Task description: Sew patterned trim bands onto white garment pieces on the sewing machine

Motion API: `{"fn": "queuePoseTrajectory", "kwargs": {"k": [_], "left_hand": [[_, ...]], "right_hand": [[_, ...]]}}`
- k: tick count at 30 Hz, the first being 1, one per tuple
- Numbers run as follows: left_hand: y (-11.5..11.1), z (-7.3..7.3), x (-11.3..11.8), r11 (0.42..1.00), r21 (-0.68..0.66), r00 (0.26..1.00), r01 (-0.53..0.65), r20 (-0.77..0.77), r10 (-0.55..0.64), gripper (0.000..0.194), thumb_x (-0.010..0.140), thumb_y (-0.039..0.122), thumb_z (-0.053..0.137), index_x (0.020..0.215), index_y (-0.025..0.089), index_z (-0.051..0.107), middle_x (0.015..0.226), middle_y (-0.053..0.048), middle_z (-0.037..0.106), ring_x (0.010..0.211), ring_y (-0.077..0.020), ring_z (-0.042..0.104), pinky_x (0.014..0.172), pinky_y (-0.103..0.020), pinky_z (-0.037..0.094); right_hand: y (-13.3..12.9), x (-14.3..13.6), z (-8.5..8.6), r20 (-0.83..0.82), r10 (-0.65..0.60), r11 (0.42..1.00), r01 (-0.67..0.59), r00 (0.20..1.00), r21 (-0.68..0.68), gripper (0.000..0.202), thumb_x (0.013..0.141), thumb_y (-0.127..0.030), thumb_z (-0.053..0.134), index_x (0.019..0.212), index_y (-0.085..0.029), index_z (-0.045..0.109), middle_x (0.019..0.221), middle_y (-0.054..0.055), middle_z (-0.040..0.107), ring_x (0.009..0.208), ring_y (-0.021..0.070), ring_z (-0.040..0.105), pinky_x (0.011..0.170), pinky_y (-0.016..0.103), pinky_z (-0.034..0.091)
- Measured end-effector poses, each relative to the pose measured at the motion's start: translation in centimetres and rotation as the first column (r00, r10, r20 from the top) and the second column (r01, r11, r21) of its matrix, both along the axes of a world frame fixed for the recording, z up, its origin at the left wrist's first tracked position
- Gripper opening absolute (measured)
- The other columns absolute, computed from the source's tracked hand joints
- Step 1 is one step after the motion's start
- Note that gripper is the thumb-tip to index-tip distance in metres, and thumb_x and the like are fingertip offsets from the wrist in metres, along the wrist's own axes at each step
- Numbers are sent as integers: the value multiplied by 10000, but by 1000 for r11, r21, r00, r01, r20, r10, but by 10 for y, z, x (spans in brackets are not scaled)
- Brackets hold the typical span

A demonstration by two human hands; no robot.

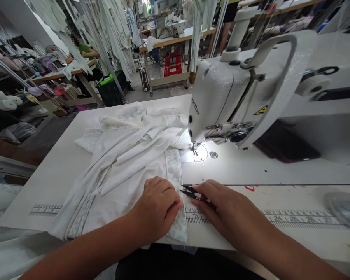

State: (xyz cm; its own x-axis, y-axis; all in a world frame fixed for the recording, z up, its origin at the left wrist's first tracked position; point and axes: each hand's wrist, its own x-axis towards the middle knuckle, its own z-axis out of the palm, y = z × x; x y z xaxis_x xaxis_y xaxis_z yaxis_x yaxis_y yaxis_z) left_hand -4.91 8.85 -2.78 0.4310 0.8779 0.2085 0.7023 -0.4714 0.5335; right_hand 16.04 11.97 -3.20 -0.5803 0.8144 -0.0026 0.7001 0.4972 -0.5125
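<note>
A white garment (125, 159) lies bunched on the machine table, with a pale patterned band (174, 165) along its right edge. My left hand (160, 206) rests on the cloth, fingers closed and pinching that band's edge. In my right hand (211, 202) is a pair of black thread snips (192, 193), gripped between thumb and fingers. The snips' blades are parted and their tips reach the edge of the band, just above my left fingertips. Behind the hands stands the white sewing machine (210, 101), its lit needle area (196, 151) beside the garment.
Printed ruler markings (303, 218) run along the table's front edge. At the far right is a clear round object (344, 210). Hanging white garments (113, 35), a red stool (173, 64) and a green-black bin (112, 89) stand beyond. Another person (86, 52) sits at the back left.
</note>
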Motion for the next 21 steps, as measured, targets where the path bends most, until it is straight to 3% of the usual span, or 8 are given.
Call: {"fn": "queuePoseTrajectory", "kwargs": {"k": [9,12,17,21], "left_hand": [[-1,-3,-4,999,45,998,30,48,-32,93,876,116,515,802,153,557,847,-41,568,849,-180,497,833,-387,379],[-1,-3,-5,998,47,998,34,44,-36,101,877,107,509,800,152,557,843,-43,572,846,-181,500,826,-385,378],[1,-2,-6,998,54,999,20,33,-22,120,890,119,509,787,152,560,811,-37,585,809,-179,505,800,-383,380],[-1,1,-4,997,53,998,59,-34,-57,196,913,118,436,762,147,557,765,-48,586,750,-179,495,757,-379,394]], "right_hand": [[-1,-5,3,40,25,999,-23,999,-45,172,963,-277,403,863,-225,532,774,-1,599,651,165,579,556,296,398],[-1,-4,4,5,-21,999,21,1000,-30,201,964,-317,408,820,-226,516,729,-10,588,616,157,568,538,288,390],[8,-10,10,-97,-204,977,198,974,-76,184,927,-387,483,1032,-240,519,742,-16,603,617,152,589,531,266,424],[24,-31,12,28,-165,986,164,986,42,231,887,-327,552,1079,-202,531,867,34,628,739,190,610,568,280,419]]}}
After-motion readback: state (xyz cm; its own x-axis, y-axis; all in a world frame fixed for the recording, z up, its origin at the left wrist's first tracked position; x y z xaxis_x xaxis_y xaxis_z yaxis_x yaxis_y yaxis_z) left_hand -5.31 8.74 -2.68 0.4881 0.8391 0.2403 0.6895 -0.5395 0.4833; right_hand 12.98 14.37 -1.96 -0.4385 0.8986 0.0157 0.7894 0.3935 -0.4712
